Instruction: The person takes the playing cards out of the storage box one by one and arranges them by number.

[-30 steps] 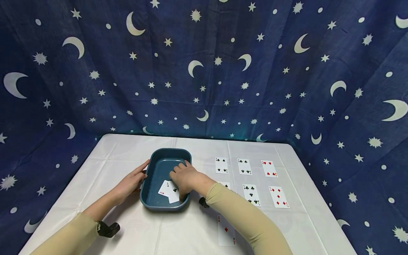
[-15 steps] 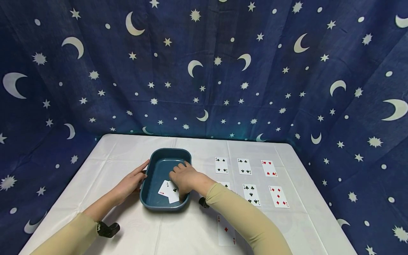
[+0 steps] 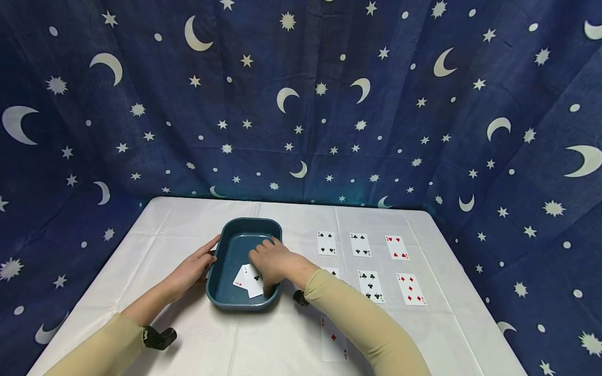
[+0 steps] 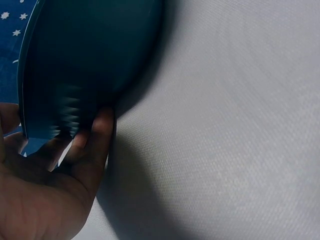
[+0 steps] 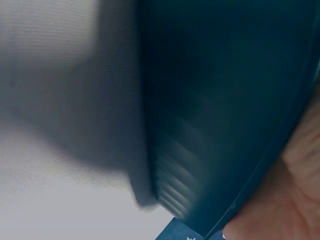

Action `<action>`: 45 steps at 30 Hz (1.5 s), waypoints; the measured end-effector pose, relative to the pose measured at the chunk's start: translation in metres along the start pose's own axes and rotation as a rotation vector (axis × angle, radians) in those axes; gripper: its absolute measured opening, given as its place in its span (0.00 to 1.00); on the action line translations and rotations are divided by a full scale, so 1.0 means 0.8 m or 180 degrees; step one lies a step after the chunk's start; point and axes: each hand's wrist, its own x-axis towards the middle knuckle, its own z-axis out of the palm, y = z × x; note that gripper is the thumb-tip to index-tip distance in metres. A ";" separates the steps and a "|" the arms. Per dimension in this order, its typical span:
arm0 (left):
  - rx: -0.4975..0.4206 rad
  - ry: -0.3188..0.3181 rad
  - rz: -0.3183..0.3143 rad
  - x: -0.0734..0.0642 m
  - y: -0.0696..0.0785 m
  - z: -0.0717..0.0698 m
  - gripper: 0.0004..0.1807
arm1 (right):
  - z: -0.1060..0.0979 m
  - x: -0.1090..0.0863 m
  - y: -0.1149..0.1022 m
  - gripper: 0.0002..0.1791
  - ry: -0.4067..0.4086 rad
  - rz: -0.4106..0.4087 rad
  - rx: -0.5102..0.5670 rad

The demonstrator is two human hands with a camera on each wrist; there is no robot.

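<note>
A dark teal rectangular tub (image 3: 244,308) stands on the table, with playing cards (image 3: 254,282) lying overlapped on its floor, an ace of hearts among them. My left hand (image 3: 195,269) touches the tub's left outer side, fingers reaching forward; in the left wrist view its fingertips lie by a ridged part of the wall. My right hand (image 3: 273,263) reaches over the right rim with bent fingers pointing down inside, next to the cards and partly over them. Its fingertips are hidden, so whether they pinch a card cannot be told. In the right wrist view the tub wall (image 5: 215,100) covers the fingers.
Right of the tub lie rows of face-up cards: fours such as the four of hearts (image 3: 397,247), and fives such as the five of diamonds (image 3: 411,289). An ace of diamonds (image 3: 333,339) lies nearer, partly under the right arm. A star-patterned curtain (image 3: 301,130) encloses the white-covered table.
The cards inside the tub shift very slightly to the left. Both hands and the tub keep nearly the same places.
</note>
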 end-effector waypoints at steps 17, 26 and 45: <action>-0.0080 -0.0056 0.0033 -0.001 -0.001 -0.003 0.37 | -0.019 -0.008 0.020 0.51 0.0455 -0.0123 0.0203; -0.0050 -0.0045 0.0044 -0.001 0.000 -0.004 0.37 | -0.033 -0.026 0.035 0.48 0.0635 -0.0067 0.0379; -0.0070 -0.0065 0.0000 0.000 -0.001 -0.004 0.37 | -0.051 -0.080 0.074 0.47 0.0876 0.0009 0.0459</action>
